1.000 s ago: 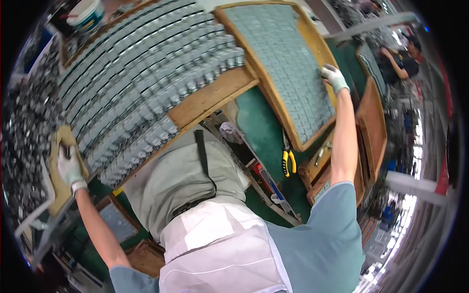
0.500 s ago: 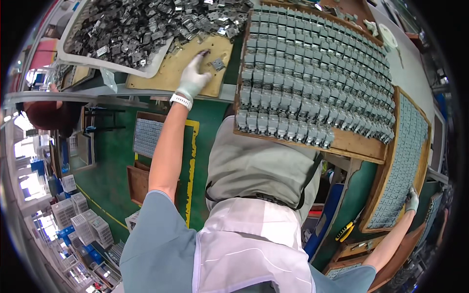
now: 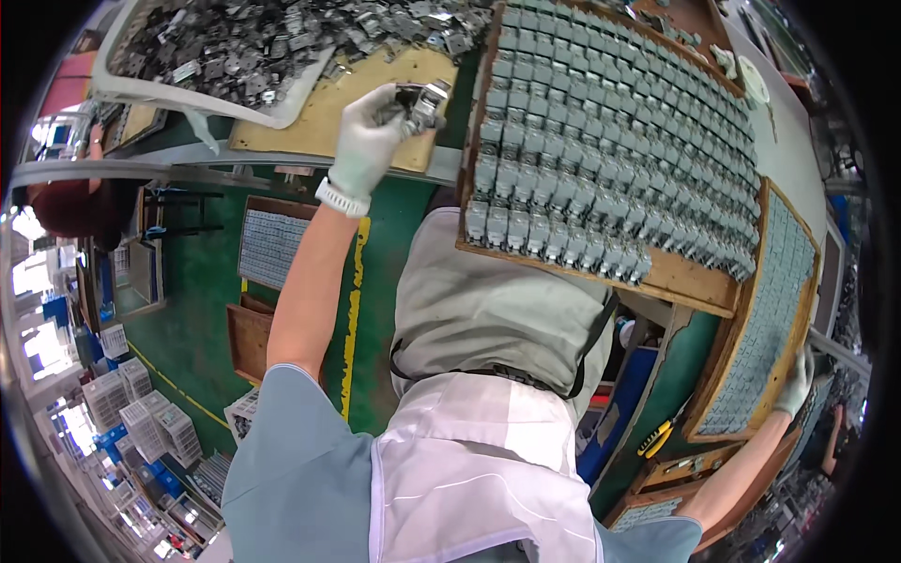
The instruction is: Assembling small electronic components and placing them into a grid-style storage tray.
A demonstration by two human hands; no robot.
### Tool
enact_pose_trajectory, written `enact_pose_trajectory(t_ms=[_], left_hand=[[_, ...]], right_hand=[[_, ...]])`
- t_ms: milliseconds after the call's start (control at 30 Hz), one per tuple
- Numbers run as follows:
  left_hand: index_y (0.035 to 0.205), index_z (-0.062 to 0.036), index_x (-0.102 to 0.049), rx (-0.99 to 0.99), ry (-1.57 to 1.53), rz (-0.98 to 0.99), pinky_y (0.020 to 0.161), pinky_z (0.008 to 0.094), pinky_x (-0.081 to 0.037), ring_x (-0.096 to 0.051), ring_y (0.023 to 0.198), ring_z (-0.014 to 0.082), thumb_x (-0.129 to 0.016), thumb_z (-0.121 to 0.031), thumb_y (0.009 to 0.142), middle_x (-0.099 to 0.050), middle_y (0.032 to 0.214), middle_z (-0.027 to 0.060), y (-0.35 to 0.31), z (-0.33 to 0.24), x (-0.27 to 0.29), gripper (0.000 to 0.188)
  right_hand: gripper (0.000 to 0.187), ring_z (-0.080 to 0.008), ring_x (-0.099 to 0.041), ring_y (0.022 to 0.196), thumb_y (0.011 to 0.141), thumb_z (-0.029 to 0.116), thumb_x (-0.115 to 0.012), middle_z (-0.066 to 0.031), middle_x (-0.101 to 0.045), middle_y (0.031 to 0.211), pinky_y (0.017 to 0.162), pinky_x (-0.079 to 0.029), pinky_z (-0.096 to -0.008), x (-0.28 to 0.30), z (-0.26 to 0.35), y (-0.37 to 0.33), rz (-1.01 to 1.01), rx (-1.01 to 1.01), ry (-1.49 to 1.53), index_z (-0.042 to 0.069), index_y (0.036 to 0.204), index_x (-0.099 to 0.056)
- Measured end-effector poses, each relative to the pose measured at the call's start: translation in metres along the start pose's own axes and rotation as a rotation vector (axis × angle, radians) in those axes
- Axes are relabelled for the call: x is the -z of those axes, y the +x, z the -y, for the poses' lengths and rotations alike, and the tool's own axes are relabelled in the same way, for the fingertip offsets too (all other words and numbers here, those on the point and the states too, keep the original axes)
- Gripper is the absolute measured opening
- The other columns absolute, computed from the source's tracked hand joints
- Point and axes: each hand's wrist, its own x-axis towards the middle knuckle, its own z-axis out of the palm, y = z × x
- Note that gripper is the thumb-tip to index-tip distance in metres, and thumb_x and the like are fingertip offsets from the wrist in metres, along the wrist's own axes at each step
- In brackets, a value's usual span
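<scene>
My left hand (image 3: 364,141), in a white glove with dark fingertips and a white wristband below, is closed on a shiny metal bracket (image 3: 429,103). The hand is raised over a yellowish board (image 3: 291,137). Beyond it lies a heap of similar metal brackets (image 3: 253,52) in a white tray (image 3: 188,105). At the far right, my gloved right hand (image 3: 798,383) is beside the outer rim of a wooden tray (image 3: 698,413) packed with small grey parts (image 3: 755,328). Its fingers are small and blurred, so what they hold cannot be made out.
A large wooden tray (image 3: 690,281) with rows of grey and metal assemblies (image 3: 601,141) stands before my lap. Yellow-handled pliers (image 3: 655,439) are below the right tray. Crates (image 3: 155,422) stand on the floor at left; another person (image 3: 80,208) is at far left.
My left hand has picked up a metal bracket from the board and lifted it toward me. My right hand has shifted from the grey parts to the tray's outer edge.
</scene>
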Motion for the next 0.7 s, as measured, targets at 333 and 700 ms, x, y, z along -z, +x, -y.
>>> enact_pose_trajectory(t_ms=[333,700], left_hand=[[0.115,0.0053,-0.064,0.350,-0.230,0.488,0.073,0.0242,-0.054,-0.065,0.084,0.0110,-0.064,-0.002,0.090,-0.070,0.097,0.0073,-0.086,-0.023,-0.142,0.025],[0.094,0.0043,-0.065,0.194,-0.043,0.429,0.057,0.0258,-0.046,-0.050,0.062,0.0059,-0.060,0.003,0.082,-0.057,0.066,0.0055,-0.107,-0.022,-0.162,0.013]], right_hand=[[0.054,-0.0181,-0.063,0.099,0.075,0.023,-0.081,-0.0097,-0.064,0.111,0.085,-0.052,-0.0296,-0.307,0.098,-0.256,0.827,-0.184,0.395,-0.001,0.118,-0.060],[0.032,-0.0123,-0.061,0.088,0.073,-0.005,-0.077,-0.0082,-0.060,0.108,0.077,-0.052,-0.0249,-0.311,0.089,-0.265,0.860,0.054,0.161,-0.004,0.103,-0.069]])
